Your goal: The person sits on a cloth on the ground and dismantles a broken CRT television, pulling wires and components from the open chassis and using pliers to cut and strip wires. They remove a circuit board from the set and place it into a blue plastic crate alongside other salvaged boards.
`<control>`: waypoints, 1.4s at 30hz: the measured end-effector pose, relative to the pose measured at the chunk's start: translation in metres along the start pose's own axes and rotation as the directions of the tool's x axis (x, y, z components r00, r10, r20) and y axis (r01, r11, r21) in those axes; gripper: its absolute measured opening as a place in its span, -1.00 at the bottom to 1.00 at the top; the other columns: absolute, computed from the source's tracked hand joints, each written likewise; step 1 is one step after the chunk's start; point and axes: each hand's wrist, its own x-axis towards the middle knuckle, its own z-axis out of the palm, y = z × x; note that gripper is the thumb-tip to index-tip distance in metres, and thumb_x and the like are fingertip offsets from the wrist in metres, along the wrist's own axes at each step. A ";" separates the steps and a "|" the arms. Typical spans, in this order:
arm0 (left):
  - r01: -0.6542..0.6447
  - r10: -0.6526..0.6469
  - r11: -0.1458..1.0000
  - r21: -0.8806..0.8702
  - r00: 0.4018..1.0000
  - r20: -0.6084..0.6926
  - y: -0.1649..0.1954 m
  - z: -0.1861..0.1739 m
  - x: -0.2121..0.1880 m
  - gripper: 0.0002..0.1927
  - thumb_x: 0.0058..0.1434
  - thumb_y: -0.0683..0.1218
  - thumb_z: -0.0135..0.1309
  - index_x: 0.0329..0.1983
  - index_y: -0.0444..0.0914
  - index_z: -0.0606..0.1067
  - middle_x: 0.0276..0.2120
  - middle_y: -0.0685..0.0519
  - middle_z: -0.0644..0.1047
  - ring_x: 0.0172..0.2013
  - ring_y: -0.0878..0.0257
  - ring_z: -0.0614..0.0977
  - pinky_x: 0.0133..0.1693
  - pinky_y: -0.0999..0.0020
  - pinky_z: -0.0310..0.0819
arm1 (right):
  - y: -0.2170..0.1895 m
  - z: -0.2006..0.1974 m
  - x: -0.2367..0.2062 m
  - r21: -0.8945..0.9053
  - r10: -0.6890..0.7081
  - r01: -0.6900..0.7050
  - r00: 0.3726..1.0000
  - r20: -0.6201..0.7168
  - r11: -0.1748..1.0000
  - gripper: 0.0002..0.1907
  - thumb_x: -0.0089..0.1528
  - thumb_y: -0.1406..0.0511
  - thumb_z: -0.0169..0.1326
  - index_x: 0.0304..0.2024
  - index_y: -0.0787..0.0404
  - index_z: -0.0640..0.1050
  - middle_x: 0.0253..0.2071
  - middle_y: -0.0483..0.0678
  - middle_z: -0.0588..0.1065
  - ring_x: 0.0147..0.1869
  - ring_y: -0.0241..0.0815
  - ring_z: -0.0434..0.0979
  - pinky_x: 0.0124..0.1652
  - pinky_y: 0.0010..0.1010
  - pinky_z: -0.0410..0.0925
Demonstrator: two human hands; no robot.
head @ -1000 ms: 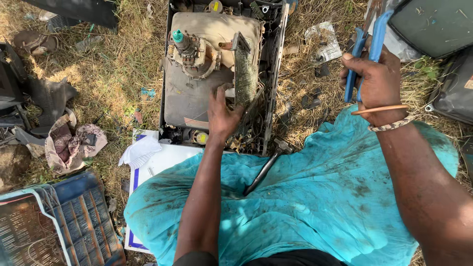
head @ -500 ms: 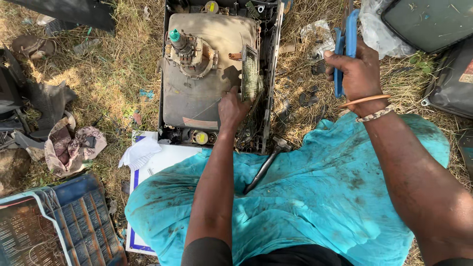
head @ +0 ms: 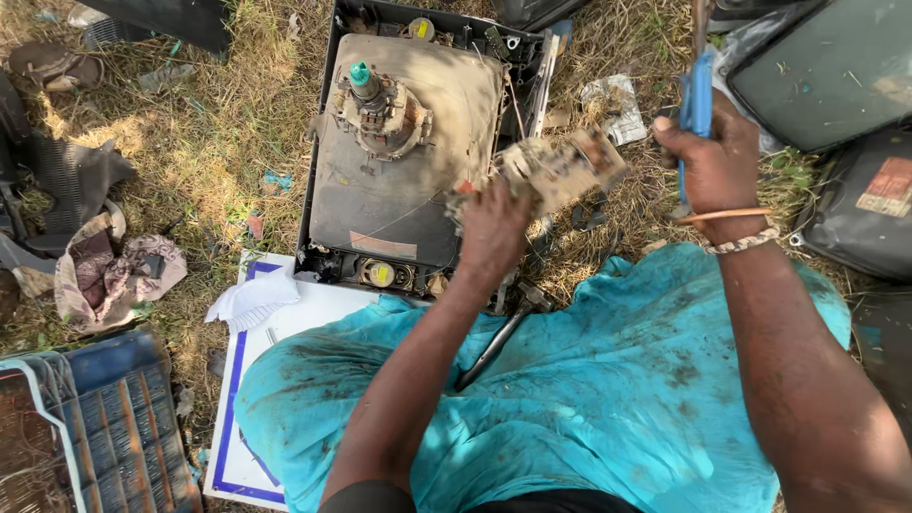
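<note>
Left hand (head: 492, 228) clenched on a dusty circuit board (head: 560, 169), holding it tilted and lifted just off the right edge of the opened television chassis (head: 408, 152); held clear like this, the board's underside and trailing wires are free of the frame. Board looks brown-grey with grime, crowded with small components, slightly blurred, so fine detail is not readable.

Right hand (head: 717, 161), right of the chassis and well apart from it, closed around blue-handled pliers (head: 696, 100), jaws upward and out of the way; a cord bracelet and a thin band sit at the wrist.

Chassis lies face-down on dry grass, picture tube's back uppermost, its neck with a green cap (head: 361, 74) near the far left corner.

Below the chassis, a teal cloth (head: 570, 399) covers the lap, likely as a work surface; a dark metal tool (head: 503, 332) rests on it. Left of the chassis: a white board with blue border (head: 285, 380) and crumpled rags (head: 114, 275).
</note>
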 end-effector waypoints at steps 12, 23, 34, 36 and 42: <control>-0.068 0.060 0.991 -0.114 0.996 -0.070 0.090 0.008 -0.024 -0.64 0.21 -0.13 0.05 0.06 -0.36 0.47 0.01 -0.16 0.46 -0.03 0.04 0.51 0.05 0.11 0.36 | 0.006 -0.035 -0.012 -0.450 0.112 0.000 0.968 0.222 0.893 -0.64 0.44 0.15 0.13 0.05 0.34 0.57 -0.25 -0.10 0.56 -0.18 -0.35 0.53 -0.18 -0.52 0.39; -0.123 0.120 0.988 -0.098 0.992 -0.040 0.096 0.015 -0.020 -0.69 0.27 -0.13 0.01 0.06 -0.31 0.49 -0.03 -0.09 0.44 -0.05 0.08 0.50 0.08 0.16 0.35 | -0.015 -0.071 0.012 -0.792 0.190 0.306 0.867 0.461 0.529 -0.20 0.32 0.18 0.09 0.60 0.06 0.20 0.10 0.31 0.43 0.11 0.18 0.48 0.00 -0.03 0.43; -0.152 0.147 0.985 -0.082 0.987 -0.063 0.073 0.002 -0.030 -0.63 0.24 -0.15 -0.01 0.10 -0.36 0.46 -0.10 -0.10 0.42 -0.09 0.08 0.48 0.03 0.18 0.35 | 0.026 -0.063 0.018 -0.817 0.269 0.472 0.877 0.398 -0.331 -0.10 0.03 0.06 0.25 0.47 -0.28 0.35 0.12 0.11 0.50 0.21 0.17 0.50 0.20 0.15 0.24; -0.156 0.152 0.985 -0.072 0.987 -0.055 0.070 0.002 -0.030 -0.64 0.23 -0.16 -0.01 0.08 -0.35 0.46 -0.10 -0.10 0.42 -0.09 0.08 0.48 0.02 0.18 0.35 | 0.030 -0.059 0.021 -0.839 0.245 0.472 0.876 0.414 -0.270 -0.14 0.05 0.12 0.22 0.46 -0.30 0.38 0.13 0.13 0.49 0.16 0.19 0.51 0.12 0.19 0.27; -0.140 0.135 0.983 -0.116 0.989 -0.058 0.066 0.004 -0.030 -0.65 0.21 -0.17 0.00 0.07 -0.34 0.47 -0.09 -0.10 0.42 -0.11 0.08 0.47 0.00 0.16 0.35 | 0.041 -0.046 0.025 -0.858 0.360 0.477 0.847 0.391 -0.189 -0.16 0.04 0.10 0.24 0.43 -0.26 0.40 0.08 0.08 0.53 0.12 0.15 0.57 0.05 0.14 0.36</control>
